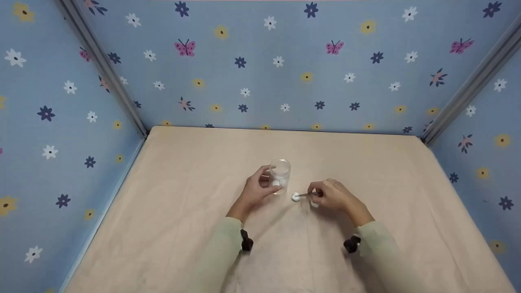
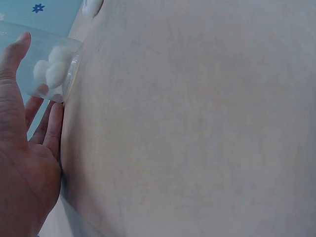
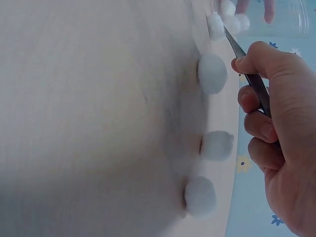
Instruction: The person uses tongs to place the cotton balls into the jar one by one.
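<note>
My left hand (image 1: 255, 190) grips a clear plastic cup (image 1: 281, 167) that stands upright on the table, thumb on one side and fingers round the other. White cotton balls (image 2: 57, 69) lie at the bottom of the cup. Just right of it, my right hand (image 1: 334, 196) holds metal tweezers (image 3: 256, 84), their tips pointing left. Those tips touch a cotton ball (image 1: 296, 197) near the cup; whether they pinch it I cannot tell. In the right wrist view, three more cotton balls stand in a row on the table, the closest to the tweezers being one cotton ball (image 3: 212, 74).
A beige cloth-covered table (image 1: 183, 203) lies under both hands. Blue patterned walls (image 1: 260, 61) enclose it at the back and both sides, with grey metal posts (image 1: 108, 69) in the corners. Dark wrist mounts (image 1: 246, 241) sit at both sleeves.
</note>
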Motion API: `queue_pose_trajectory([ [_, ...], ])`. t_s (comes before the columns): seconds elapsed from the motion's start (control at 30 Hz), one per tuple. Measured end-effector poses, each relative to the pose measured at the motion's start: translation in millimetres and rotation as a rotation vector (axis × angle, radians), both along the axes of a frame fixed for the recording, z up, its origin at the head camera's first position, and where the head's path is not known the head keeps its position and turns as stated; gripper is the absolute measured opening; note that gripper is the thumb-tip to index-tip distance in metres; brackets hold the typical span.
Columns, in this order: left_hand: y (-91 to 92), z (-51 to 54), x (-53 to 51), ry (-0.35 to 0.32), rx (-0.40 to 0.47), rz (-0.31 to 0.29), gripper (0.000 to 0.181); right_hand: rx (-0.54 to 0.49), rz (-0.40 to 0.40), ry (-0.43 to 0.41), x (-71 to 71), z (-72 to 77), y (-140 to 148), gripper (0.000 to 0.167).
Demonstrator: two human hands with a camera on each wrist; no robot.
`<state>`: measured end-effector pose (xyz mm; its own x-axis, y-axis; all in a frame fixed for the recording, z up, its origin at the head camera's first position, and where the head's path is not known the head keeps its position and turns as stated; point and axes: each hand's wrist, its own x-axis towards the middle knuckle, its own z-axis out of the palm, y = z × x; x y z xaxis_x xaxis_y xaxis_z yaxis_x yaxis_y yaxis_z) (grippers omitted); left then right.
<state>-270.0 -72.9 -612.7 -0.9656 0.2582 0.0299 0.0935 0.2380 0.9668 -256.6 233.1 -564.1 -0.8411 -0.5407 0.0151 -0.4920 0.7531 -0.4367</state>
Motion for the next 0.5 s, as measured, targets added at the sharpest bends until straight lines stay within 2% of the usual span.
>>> queue_pose_trajectory([
  [0.5,-0.1,-0.2,-1.2,-0.003,-0.003,0.011,0.071,-0.029,-0.011,0.007,-2.1,5.0,4.0,0.011],
])
